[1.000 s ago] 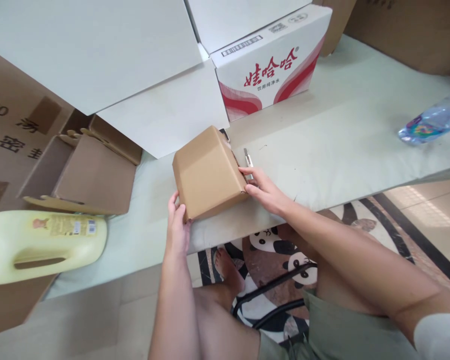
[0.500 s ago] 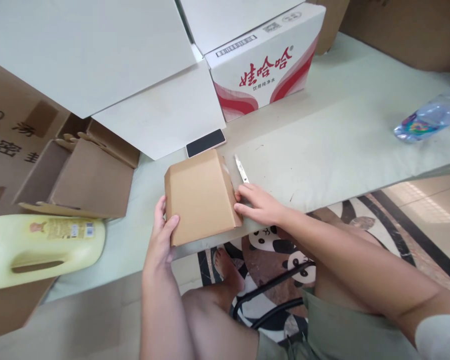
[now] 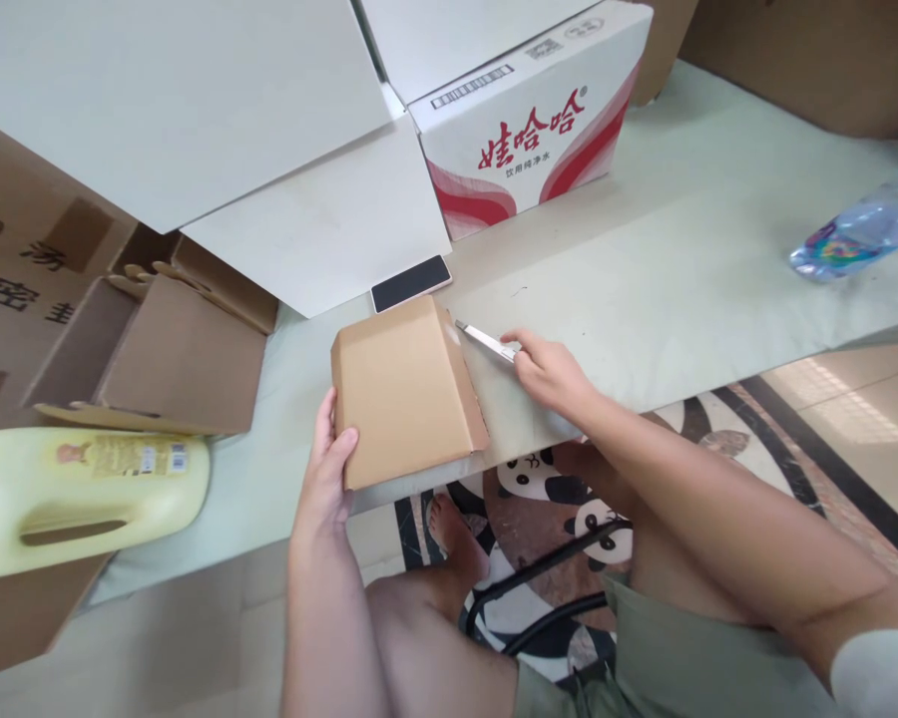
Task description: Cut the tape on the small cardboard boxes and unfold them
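My left hand point(image 3: 329, 459) grips the left edge of a small brown cardboard box point(image 3: 408, 389), with the thumb on top and the fingers around the side. The box rests near the front edge of the cloth-covered table. To the right of it, my right hand point(image 3: 550, 369) is closed on the rear end of a slim white utility knife point(image 3: 486, 341). The knife's grey tip points left toward the box's upper right side. Whether the tip touches the box, I cannot tell. Just behind the box lies a dark phone point(image 3: 411, 283).
White cartons point(image 3: 321, 219) stand stacked at the back, beside a red-and-white water carton point(image 3: 531, 150). On the left are a pale yellow jug point(image 3: 142, 509) and an open cardboard box point(image 3: 184, 349). A clear plastic bottle point(image 3: 860, 234) lies on the right of the pale green tablecloth point(image 3: 703, 279).
My right hand has left the box's right side and picked up the utility knife from the table. The knife has turned so its tip points left. My left hand keeps holding the box.
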The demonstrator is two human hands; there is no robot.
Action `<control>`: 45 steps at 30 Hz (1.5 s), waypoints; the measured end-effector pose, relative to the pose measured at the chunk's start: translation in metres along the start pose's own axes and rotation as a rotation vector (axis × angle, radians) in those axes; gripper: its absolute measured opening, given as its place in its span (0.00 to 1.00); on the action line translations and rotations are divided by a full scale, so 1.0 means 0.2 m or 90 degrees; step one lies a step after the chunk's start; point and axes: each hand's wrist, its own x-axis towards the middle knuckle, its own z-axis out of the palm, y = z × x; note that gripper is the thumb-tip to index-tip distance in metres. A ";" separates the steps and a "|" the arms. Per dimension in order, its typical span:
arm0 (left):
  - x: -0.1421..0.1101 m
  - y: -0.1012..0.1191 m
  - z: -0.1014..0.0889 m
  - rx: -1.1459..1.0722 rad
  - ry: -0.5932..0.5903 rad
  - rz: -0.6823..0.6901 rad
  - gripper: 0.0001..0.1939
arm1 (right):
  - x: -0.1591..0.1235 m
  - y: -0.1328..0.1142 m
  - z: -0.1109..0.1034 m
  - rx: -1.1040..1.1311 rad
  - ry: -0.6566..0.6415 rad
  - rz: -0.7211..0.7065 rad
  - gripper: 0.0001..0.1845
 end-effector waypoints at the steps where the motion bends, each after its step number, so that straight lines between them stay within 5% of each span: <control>1: 0.00 0.00 0.00 -0.002 0.002 -0.002 0.46 | 0.00 0.00 0.00 0.033 0.009 0.002 0.23; 11: -0.01 0.00 0.00 -0.025 0.001 -0.017 0.50 | 0.00 0.02 0.03 0.390 0.189 0.026 0.18; 19: -0.01 0.01 0.00 -0.031 0.012 -0.020 0.50 | -0.06 0.01 0.03 0.339 0.159 -0.059 0.16; 29: -0.01 0.00 -0.02 -0.046 0.006 -0.023 0.47 | -0.02 0.01 0.04 0.556 0.206 0.045 0.14; 37: 0.00 -0.01 -0.03 -0.037 0.003 -0.030 0.49 | 0.00 0.07 -0.04 0.449 0.316 0.063 0.13; 42: 0.01 -0.01 -0.04 -0.014 -0.010 -0.014 0.47 | 0.03 0.11 -0.02 0.221 0.185 0.087 0.17; 45: 0.00 -0.02 -0.05 -0.011 -0.016 -0.013 0.46 | 0.03 0.12 0.02 0.114 0.190 0.042 0.21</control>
